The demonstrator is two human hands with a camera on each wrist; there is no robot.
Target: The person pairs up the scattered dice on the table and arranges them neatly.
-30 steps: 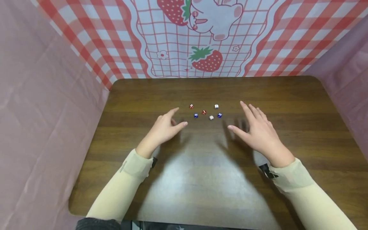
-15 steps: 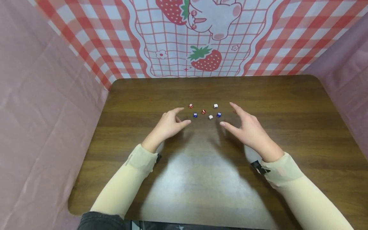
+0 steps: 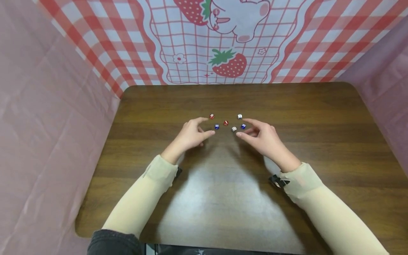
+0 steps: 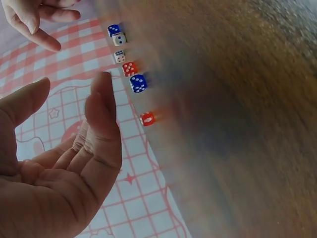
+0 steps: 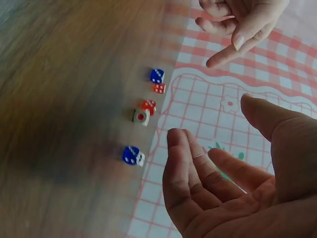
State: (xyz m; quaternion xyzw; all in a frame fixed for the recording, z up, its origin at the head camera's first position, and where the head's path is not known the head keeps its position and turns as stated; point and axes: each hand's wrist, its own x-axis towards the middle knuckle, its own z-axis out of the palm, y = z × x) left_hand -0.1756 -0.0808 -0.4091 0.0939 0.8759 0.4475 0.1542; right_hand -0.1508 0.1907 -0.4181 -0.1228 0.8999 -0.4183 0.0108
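Observation:
Several small dice lie scattered mid-table: a red die (image 3: 211, 116) and a blue die (image 3: 217, 126) on the left, another red die (image 3: 226, 123) in the middle, and on the right a white die (image 3: 240, 116), a second white die (image 3: 234, 129) and a blue die (image 3: 243, 126). My left hand (image 3: 190, 135) hovers just left of the group, thumb and fingers apart, holding nothing. On the other side my right hand (image 3: 264, 139) is near the white and blue dice, its thumb and index finger spread around their near side. Both wrist views show a gap between thumb and fingers.
The dice lie on a brown wooden table (image 3: 204, 198) with rounded corners. Behind it hangs a red-and-white checked cloth (image 3: 178, 42) with strawberries. Pink cloth (image 3: 47, 117) hangs at the left, and more at the right.
My right hand has moved left, close to the dice, and its fingers have drawn in somewhat. My left hand has shifted slightly right towards them. The dice lie as before.

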